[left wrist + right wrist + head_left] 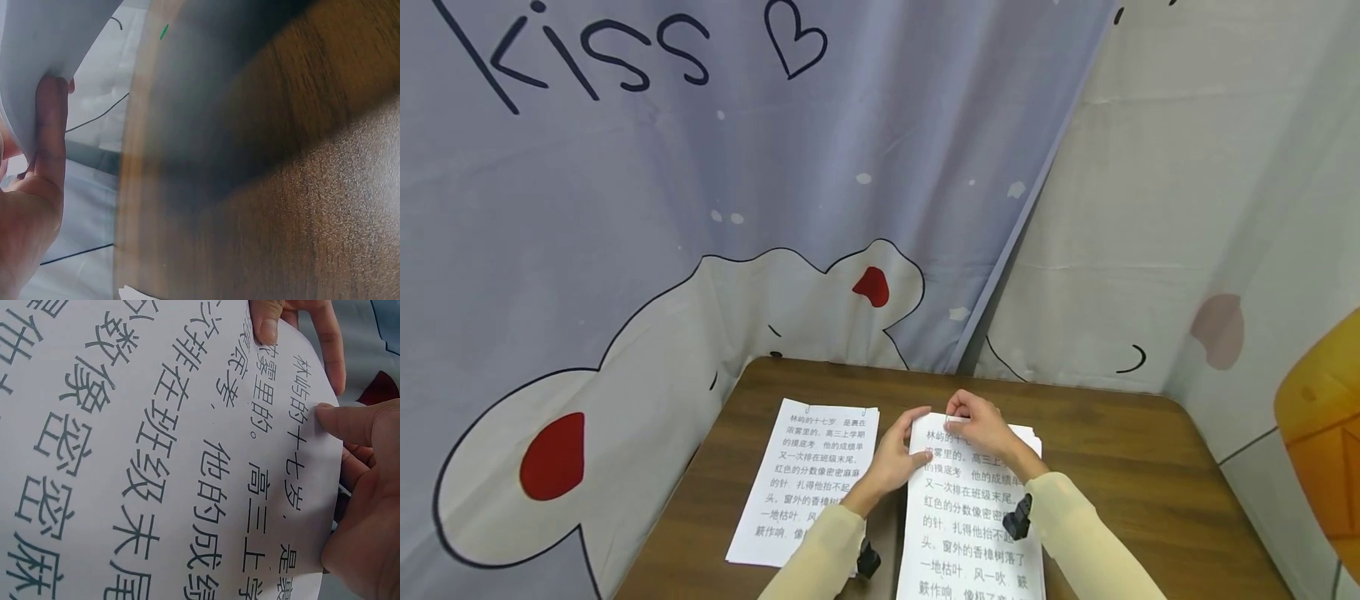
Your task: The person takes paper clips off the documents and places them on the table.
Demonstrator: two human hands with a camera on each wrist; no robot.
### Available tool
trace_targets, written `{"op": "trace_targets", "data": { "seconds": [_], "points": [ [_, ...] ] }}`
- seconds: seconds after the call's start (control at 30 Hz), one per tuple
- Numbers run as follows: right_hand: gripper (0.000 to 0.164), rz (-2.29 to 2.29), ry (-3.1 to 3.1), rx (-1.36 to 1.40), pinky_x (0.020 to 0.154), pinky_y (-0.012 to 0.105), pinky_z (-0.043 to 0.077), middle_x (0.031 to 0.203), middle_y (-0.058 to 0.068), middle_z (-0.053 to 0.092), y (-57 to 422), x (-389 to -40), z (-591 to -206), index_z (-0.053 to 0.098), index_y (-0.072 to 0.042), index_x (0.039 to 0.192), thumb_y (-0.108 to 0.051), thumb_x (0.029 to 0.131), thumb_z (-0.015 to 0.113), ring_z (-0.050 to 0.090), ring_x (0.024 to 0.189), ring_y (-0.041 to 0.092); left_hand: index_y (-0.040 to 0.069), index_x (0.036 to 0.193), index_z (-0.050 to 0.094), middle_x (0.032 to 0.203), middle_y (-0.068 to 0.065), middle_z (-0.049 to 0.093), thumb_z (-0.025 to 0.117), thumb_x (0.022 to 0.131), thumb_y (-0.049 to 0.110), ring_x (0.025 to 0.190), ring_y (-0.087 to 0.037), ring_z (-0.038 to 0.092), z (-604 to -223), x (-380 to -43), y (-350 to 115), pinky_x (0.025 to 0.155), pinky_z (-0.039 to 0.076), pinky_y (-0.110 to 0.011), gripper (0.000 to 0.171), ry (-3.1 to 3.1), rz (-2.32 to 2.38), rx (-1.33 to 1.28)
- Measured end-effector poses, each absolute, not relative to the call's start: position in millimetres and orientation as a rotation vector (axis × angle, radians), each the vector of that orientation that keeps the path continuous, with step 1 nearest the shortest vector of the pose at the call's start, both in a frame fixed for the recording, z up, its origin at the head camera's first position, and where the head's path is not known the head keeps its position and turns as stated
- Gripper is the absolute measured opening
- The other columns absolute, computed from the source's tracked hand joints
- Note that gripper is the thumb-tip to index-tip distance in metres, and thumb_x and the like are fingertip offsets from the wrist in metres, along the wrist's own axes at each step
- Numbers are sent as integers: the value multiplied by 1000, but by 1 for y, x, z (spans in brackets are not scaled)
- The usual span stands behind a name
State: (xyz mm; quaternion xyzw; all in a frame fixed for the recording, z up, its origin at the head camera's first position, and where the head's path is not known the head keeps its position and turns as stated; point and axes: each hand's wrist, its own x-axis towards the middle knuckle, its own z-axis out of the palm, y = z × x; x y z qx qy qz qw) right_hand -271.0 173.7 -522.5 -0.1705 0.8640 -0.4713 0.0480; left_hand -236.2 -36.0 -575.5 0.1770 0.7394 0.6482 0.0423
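Note:
A stack of printed sheets (pixel 970 533) is held with its top end raised off the table. At its upper left corner my left hand (pixel 891 457) grips it, thumb on the printed face and fingers behind, as the left wrist view shows on the back of the paper (pixel 56 31). My right hand (pixel 985 427) pinches at the top edge, where a small wire paper clip (pixel 948 418) shows faintly between thumb and forefinger. In the right wrist view the right thumb (pixel 350 423) lies on the print; the other fingers are mostly hidden behind the sheets.
Left of the hands, another printed stack (pixel 812 483) lies flat on the brown wooden table (pixel 1135 467), with two wire clips on its top edge. A patterned curtain (pixel 820 183) hangs behind the table. Small black devices (pixel 1017 518) sit on both wrists.

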Motion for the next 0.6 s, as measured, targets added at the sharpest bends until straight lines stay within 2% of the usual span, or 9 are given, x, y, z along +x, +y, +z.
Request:
{"op": "trace_targets", "data": {
  "seconds": [0.27, 0.47, 0.6],
  "points": [
    [16, -1500, 2609, -512, 71, 24, 48, 83, 9, 68, 176, -270, -523, 60, 1, 109, -2, 97, 70, 60, 75, 15, 16, 156, 47, 128, -22, 69, 68, 90, -17, 87, -25, 79, -578, -234, -35, 69, 66, -34, 77, 2222, 2013, 545],
    [15, -1544, 2591, -495, 70, 23, 48, 84, 11, 67, 179, -269, -521, 60, 0, 109, -1, 98, 69, 61, 75, 17, 19, 156, 48, 127, -19, 70, 69, 89, -15, 85, -21, 78, -578, -231, -35, 68, 66, -32, 78, 2242, 1990, 528],
    [14, -1575, 2582, -495, 69, 23, 47, 84, 13, 68, 182, -271, -520, 59, 1, 109, -1, 99, 68, 60, 75, 18, 17, 156, 48, 127, -20, 70, 70, 89, -15, 86, -21, 78, -578, -231, -35, 68, 66, -32, 78, 2257, 1983, 545]
  ]
}}
